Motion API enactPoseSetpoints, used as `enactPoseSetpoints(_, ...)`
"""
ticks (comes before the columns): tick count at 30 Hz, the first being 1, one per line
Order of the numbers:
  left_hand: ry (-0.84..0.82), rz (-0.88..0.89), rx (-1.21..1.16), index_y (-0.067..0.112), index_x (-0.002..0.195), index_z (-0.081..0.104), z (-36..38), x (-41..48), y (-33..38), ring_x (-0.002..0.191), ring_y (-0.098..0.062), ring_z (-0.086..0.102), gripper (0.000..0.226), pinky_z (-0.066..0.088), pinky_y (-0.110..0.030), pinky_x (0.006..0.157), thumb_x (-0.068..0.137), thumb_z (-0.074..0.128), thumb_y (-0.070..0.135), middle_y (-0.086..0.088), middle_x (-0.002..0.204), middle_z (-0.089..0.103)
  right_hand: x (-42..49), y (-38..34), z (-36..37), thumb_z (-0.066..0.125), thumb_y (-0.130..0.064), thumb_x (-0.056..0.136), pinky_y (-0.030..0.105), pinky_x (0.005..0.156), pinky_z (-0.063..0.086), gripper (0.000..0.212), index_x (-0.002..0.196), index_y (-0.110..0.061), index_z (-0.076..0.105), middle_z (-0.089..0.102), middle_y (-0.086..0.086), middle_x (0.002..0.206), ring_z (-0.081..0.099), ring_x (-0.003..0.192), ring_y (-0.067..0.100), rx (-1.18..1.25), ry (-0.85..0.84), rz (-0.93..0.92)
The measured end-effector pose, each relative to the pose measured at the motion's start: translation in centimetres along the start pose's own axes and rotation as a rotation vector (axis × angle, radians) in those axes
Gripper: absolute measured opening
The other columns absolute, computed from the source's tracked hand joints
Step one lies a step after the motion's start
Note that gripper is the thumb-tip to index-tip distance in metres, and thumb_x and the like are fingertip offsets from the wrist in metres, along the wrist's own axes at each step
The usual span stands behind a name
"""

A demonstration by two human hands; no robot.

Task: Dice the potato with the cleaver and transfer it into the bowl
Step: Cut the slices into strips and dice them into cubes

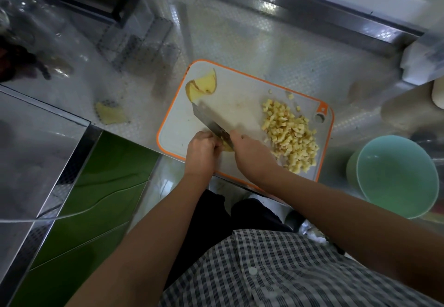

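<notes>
From the head camera, a white cutting board (177,126) with an orange rim lies on a shiny metal counter (240,42). The left hand (201,153) sits at the near edge of the board, its fingers curled over a small potato piece (227,147) and holding it down; only a pale sliver of that piece shows between the two hands. The right hand (252,153) is clenched around the handle of the cleaver (211,124), and the handle itself is hidden under the hand. The blade points away and to the left across the board, its near end right beside the left fingers.

A heap of potato cubes (290,141) covers the right side of the board, just beside the right hand. Several potato slices (201,85) lie at the far left corner, near the blade's tip. A light green bowl (396,177) stands on the counter to the right of the board, apart from it. A yellowish potato scrap (111,114) lies on the counter, left of the board. A checked shirt (276,270) fills the lower frame.
</notes>
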State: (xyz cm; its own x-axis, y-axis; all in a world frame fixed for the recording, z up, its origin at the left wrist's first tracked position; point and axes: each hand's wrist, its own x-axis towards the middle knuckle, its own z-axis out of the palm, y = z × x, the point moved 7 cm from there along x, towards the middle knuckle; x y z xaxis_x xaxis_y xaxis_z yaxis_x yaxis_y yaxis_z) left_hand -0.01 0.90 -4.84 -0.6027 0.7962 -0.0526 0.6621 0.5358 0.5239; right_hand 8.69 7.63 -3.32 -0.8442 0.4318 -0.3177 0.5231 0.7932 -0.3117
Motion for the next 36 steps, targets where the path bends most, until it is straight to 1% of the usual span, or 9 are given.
enactPoseSetpoints(2, -0.010, 0.009, 0.021, 0.009, 0.053, 0.065, 0.0, 0.1, 0.0, 0.056, -0.026, 0.055, 0.019, 0.037, -0.025, 0.048, 0.048, 0.079, -0.002, -0.005, 0.053, 0.055, 0.3, 0.0, 0.3, 0.037, -0.004, 0.095, 0.035, 0.059, 0.028, 0.024, 0.119, -0.007, 0.042, 0.057, 0.014, 0.102, 0.060, 0.085, 0.037, 0.003, 0.036, 0.000)
enactPoseSetpoints(5, -0.017, 0.002, 0.009, 0.011, 0.062, 0.068, 0.1, 0.0, -0.5, 0.063, -0.028, 0.058, 0.014, 0.037, -0.024, 0.055, 0.055, 0.078, 0.003, -0.005, 0.060, 0.058, 0.3, 1.4, 0.0, 0.042, -0.011, 0.098, 0.033, 0.059, 0.029, 0.017, 0.113, -0.004, 0.044, 0.058, 0.015, 0.092, 0.059, 0.082, 0.037, 0.190, 0.068, 0.020)
enactPoseSetpoints(10, 0.011, 0.013, -0.014, 0.008, 0.060, 0.067, -0.2, -0.2, -0.7, 0.064, -0.030, 0.058, 0.016, 0.032, -0.023, 0.059, 0.057, 0.077, -0.004, -0.008, 0.061, 0.058, -0.6, 1.8, -2.1, 0.044, -0.011, 0.097, 0.033, 0.058, 0.026, 0.019, 0.112, 0.001, 0.044, 0.043, 0.005, 0.076, 0.053, 0.072, 0.034, 0.265, 0.093, -0.048)
enactPoseSetpoints(15, 0.036, -0.020, -0.022, 0.007, 0.066, 0.072, 0.0, -0.5, -1.2, 0.069, -0.029, 0.058, 0.010, 0.037, -0.025, 0.062, 0.062, 0.075, -0.001, -0.008, 0.065, 0.060, -1.2, 1.0, -1.7, 0.043, -0.014, 0.097, 0.037, 0.059, 0.034, 0.020, 0.114, -0.005, 0.041, 0.056, 0.014, 0.088, 0.056, 0.078, 0.035, 0.125, 0.013, -0.111)
enactPoseSetpoints(18, 0.062, 0.000, -0.038, 0.006, 0.063, 0.071, -0.3, -0.4, -1.0, 0.067, -0.028, 0.057, 0.011, 0.030, -0.022, 0.059, 0.059, 0.074, -0.004, -0.008, 0.063, 0.060, -1.1, 1.0, -0.7, 0.043, -0.009, 0.096, 0.035, 0.056, 0.035, 0.017, 0.113, -0.007, 0.040, 0.056, 0.013, 0.087, 0.057, 0.076, 0.036, 0.101, -0.012, -0.084)
enactPoseSetpoints(23, 0.065, 0.016, -0.036, 0.005, 0.058, 0.068, 0.0, -0.4, -1.0, 0.065, -0.027, 0.056, 0.010, 0.028, -0.023, 0.057, 0.058, 0.069, -0.004, -0.008, 0.063, 0.059, -1.0, 0.5, -0.3, 0.041, -0.002, 0.091, 0.036, 0.057, 0.036, 0.026, 0.115, -0.010, 0.040, 0.057, 0.013, 0.093, 0.060, 0.079, 0.036, 0.025, 0.003, -0.026)
enactPoseSetpoints(27, 0.022, 0.034, 0.005, 0.007, 0.056, 0.066, 0.3, -0.2, -1.0, 0.064, -0.028, 0.055, 0.008, 0.042, -0.032, 0.053, 0.056, 0.065, -0.001, -0.007, 0.063, 0.060, -0.1, -0.8, -0.2, 0.037, -0.001, 0.094, 0.036, 0.060, 0.032, 0.031, 0.124, -0.008, 0.040, 0.057, 0.014, 0.104, 0.060, 0.086, 0.038, 0.004, 0.013, -0.002)
enactPoseSetpoints(32, 0.015, 0.018, 0.019, 0.009, 0.054, 0.066, -0.1, -0.1, -0.9, 0.061, -0.027, 0.055, 0.012, 0.038, -0.029, 0.052, 0.054, 0.068, -0.003, -0.006, 0.058, 0.057, 0.8, -0.3, 0.6, 0.039, -0.008, 0.098, 0.040, 0.060, 0.038, 0.018, 0.115, -0.006, 0.043, 0.058, 0.016, 0.099, 0.060, 0.083, 0.040, 0.106, 0.069, 0.013)
enactPoseSetpoints(36, 0.027, 0.009, 0.035, 0.008, 0.060, 0.069, -0.3, -0.2, -0.8, 0.065, -0.031, 0.056, 0.014, 0.031, -0.027, 0.061, 0.055, 0.075, -0.003, -0.009, 0.061, 0.058, 0.3, 0.9, -0.6, 0.043, -0.012, 0.097, 0.034, 0.062, 0.028, 0.015, 0.107, -0.001, 0.045, 0.057, 0.019, 0.092, 0.056, 0.082, 0.038, 0.253, 0.091, -0.005)
